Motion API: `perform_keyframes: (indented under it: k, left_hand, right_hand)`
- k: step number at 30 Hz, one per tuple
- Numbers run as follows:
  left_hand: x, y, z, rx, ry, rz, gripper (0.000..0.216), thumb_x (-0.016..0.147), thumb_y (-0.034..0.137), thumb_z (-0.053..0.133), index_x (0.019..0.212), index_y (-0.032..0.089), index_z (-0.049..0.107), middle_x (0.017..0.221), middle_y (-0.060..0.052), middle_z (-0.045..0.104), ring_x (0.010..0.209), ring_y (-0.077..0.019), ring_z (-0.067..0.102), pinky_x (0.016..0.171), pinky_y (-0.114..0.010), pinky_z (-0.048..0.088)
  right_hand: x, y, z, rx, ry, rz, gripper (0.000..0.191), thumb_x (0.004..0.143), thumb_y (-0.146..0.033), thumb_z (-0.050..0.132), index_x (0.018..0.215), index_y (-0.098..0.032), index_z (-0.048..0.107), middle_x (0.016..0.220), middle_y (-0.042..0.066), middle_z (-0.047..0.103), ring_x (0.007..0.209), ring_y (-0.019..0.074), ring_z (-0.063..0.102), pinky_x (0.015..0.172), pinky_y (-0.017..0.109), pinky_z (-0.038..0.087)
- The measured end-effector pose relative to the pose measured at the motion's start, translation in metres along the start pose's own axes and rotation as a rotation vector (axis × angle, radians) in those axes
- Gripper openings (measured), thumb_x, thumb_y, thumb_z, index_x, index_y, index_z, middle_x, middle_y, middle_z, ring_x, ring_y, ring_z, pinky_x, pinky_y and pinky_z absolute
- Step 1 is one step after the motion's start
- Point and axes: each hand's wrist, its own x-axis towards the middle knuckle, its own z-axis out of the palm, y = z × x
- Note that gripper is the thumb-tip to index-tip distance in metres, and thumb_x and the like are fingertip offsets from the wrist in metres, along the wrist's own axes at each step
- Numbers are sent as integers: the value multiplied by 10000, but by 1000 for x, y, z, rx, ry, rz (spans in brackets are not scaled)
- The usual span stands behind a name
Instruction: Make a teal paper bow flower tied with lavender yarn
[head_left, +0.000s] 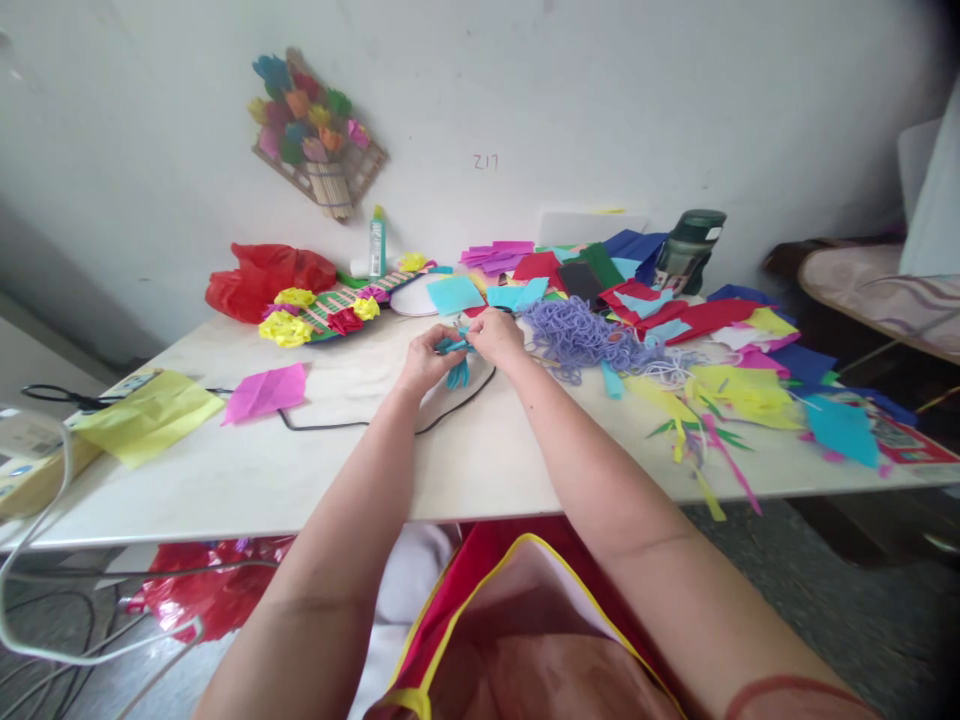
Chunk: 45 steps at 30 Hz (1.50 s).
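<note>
Both of my hands meet over the middle of the white table. My left hand [429, 358] is closed on a gathered piece of blue crepe paper [458, 374], whose folded strips hang below the fingers. My right hand [495, 336] pinches at the upper end of the same paper, touching it beside the left fingers; the exact fingertip contact is too small to make out. Flat light blue paper squares [455, 294] lie just behind the hands. A tangle of purple yarn [576, 335] sits right of my right hand.
A strip with paper flowers [341, 312] and a red plastic bag [262, 280] lie back left. A black cable [322, 428] crosses the table near a pink paper square [266, 393] and yellow paper [150, 415]. Coloured paper and a dark green bottle [686, 255] stand right.
</note>
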Motion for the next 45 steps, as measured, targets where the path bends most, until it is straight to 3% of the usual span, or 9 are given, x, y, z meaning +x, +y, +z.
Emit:
perform_keyframes:
  k: [8,14,32,45]
  left_hand:
    - [-1,4,-2,-306,23,-230,290,595,408,722,652,142,622,614,-11,587,600,-125,541,635,-284,483]
    - [0,0,-5,-402,-31,-258,360,543,427,792,664,148,599,588,14,555,546,-92,516,597,-260,482]
    - [3,-5,-10,-271,-60,-263,388,470,419,847,657,127,672,588,-26,627,528,-110,549,573,-273,454]
    - [2,-3,-9,-270,-70,-265,390,439,388,860,655,122,674,582,-23,639,532,-110,553,577,-266,456]
  right_hand:
    - [-3,0,0,32,18,-123,99,763,-230,608,729,-202,698,1020,30,681,932,165,610,777,256,450]
    - [-1,3,2,57,18,-183,89,744,-208,620,692,-194,689,1023,22,674,905,157,608,778,253,450]
    - [1,3,2,1,-17,-141,72,740,-257,653,713,-198,685,1016,21,668,891,147,603,748,241,442]
    - [1,4,5,-1,5,-190,58,740,-220,635,711,-202,682,1008,21,670,910,153,603,768,251,450]
